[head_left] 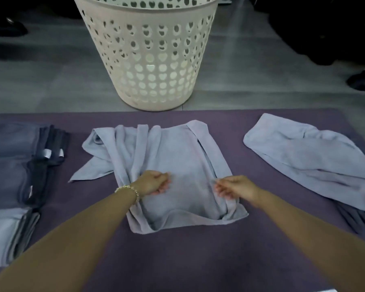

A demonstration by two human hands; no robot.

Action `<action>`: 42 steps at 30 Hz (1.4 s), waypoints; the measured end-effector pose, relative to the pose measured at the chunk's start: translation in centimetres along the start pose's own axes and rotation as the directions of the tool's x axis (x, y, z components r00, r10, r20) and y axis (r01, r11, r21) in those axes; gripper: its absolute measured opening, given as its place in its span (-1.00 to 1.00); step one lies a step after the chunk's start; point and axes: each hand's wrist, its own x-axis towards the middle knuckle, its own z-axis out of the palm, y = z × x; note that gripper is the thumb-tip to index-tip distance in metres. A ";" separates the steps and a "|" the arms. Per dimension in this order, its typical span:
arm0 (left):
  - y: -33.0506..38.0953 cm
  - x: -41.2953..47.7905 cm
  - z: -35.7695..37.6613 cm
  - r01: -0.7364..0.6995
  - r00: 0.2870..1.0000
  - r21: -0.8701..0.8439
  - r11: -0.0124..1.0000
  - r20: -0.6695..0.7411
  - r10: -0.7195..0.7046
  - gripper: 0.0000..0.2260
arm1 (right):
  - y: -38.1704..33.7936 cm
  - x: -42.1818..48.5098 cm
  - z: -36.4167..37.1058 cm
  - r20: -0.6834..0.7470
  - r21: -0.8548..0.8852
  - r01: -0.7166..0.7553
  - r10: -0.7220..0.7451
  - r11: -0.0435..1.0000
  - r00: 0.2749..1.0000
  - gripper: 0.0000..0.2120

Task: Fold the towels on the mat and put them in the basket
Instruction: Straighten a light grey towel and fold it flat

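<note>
Could not see the basket whole: lost its rim past the frame's top at twelve o'clock, and could make out nothing certain inside through the heart-shaped holes. Lost the mat at the left, right and bottom edges. At nine o'clock found a dark folded stack, cut by the frame, its layers too blurred to count. At eight o'clock found a paler folded stack, likewise cut off. At four o'clock glimpsed a dark folded pile, mostly hidden under pale cloth and clipped by the edge. Noted dark shapes on the grey floor at two o'clock, too dim to name.

Counted two loose pale towels, both on the mat and outside the basket. Found the centre towel rumpled just in front of the basket's base, with a corner trailing toward nine o'clock. Found the second towel at three o'clock, bunched lengthwise, well apart from the first.

Counted two hands, both on the centre towel's near half. Saw the left hand, with one beaded bracelet at its wrist, curled round a gathered fold. Saw the right hand pinching the cloth's three-o'clock side, fingers closed on the fabric.
</note>
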 end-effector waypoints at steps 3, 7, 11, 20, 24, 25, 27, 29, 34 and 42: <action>2.9 2.4 2.1 -0.048 0.999 -0.033 0.998 -0.019 0.048 -0.73 | -0.2 2.2 -1.2 -0.334 0.038 0.127 -0.108 0.991 0.936 -0.90; 6.1 6.4 3.9 -0.212 0.968 0.166 0.963 -0.101 0.230 -0.71 | 0.8 5.1 -1.6 -0.418 -0.023 0.045 -0.051 0.999 0.907 -0.75; 9.2 9.9 4.1 -0.313 0.918 0.311 0.897 -0.141 0.369 -0.50 | 1.6 6.7 -1.4 -0.389 0.005 0.078 -0.070 0.997 0.918 -0.72; 13.2 16.6 3.1 -0.090 0.967 0.538 0.838 -0.156 0.204 -0.53 | 1.3 8.0 -2.1 -0.210 0.228 0.135 -0.086 0.964 0.974 -0.79; 14.5 15.9 3.5 -0.221 0.971 0.358 0.907 -0.002 0.237 -0.60 | 0.6 8.0 -2.2 -0.083 0.286 0.161 -0.143 0.945 0.986 -0.80; 15.3 15.3 3.7 -0.260 0.965 0.310 0.915 0.048 0.258 -0.63 | 0.4 8.1 -2.4 -0.064 0.298 0.146 -0.133 0.943 0.989 -0.78; 17.1 14.3 4.2 -0.296 0.953 0.218 0.930 0.128 0.273 -0.71 | 0.4 8.0 -2.9 0.000 0.297 0.081 -0.085 0.951 0.996 -0.65; 19.0 13.7 4.9 -0.287 0.945 0.102 0.953 0.192 0.264 -0.76 | 0.7 7.5 -3.4 0.134 0.295 0.021 -0.064 0.955 0.989 -0.52; 22.1 13.3 5.9 -0.238 0.951 -0.091 0.967 0.178 0.251 -0.62 | 2.2 4.0 -5.5 0.274 0.376 -0.059 -0.049 0.925 0.961 -0.44; 22.7 15.6 6.4 -0.307 0.952 -0.151 0.940 -0.035 0.305 -0.62 | 8.5 -0.4 -10.9 0.301 0.425 -0.110 -0.026 0.898 0.953 -0.50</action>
